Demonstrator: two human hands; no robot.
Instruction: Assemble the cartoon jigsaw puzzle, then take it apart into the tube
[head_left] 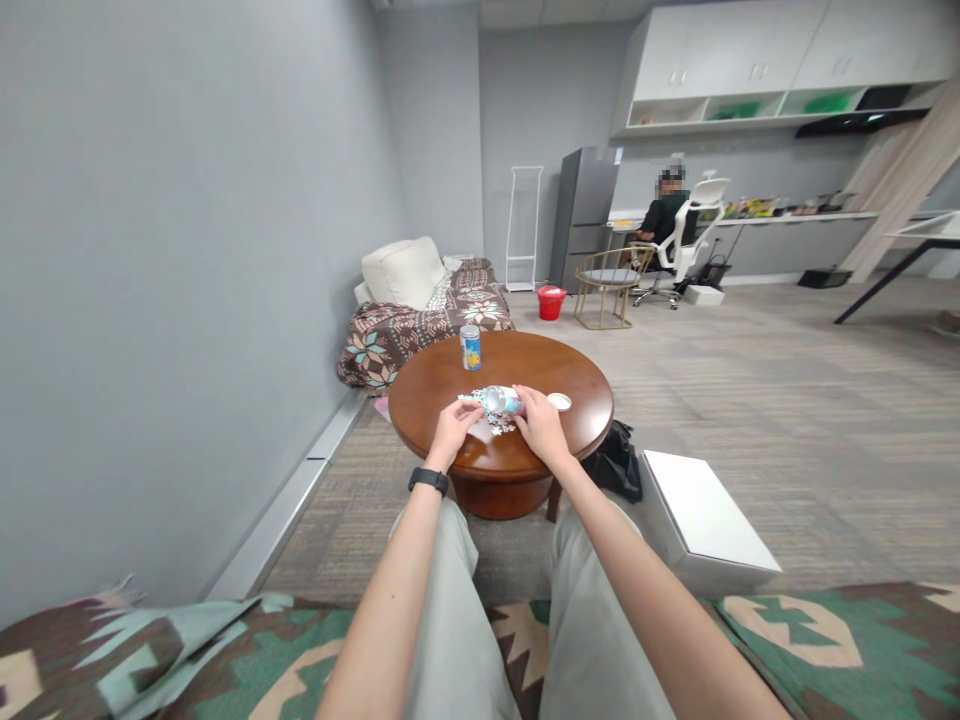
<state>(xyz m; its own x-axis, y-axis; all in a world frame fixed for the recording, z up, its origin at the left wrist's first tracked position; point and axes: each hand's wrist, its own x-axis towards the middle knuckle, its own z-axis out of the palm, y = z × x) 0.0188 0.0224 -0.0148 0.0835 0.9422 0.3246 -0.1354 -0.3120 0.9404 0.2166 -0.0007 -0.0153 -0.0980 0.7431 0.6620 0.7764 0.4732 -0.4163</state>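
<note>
My right hand (536, 420) is wrapped around a small tin can (511, 400) that lies on its side, its open mouth turned left. Small jigsaw puzzle pieces (501, 424) in pale blue, pink and white lie piled around the can on the round wooden table (420, 390). At the left of the pile, my left hand (454, 425) has its fingers stretched out toward the can's mouth, touching or close to the pieces. A round white lid (559, 401) rests just right of my right hand. Another can (470, 347), blue and yellow, stands upright and closed farther back.
A large white box (709, 505) and a black bag (619, 460) are on the floor right of the table. Behind it stand a covered sofa (420, 325), a red bucket (550, 303) and a gold-framed chair (611, 280). A person (664, 215) sits at the far counter.
</note>
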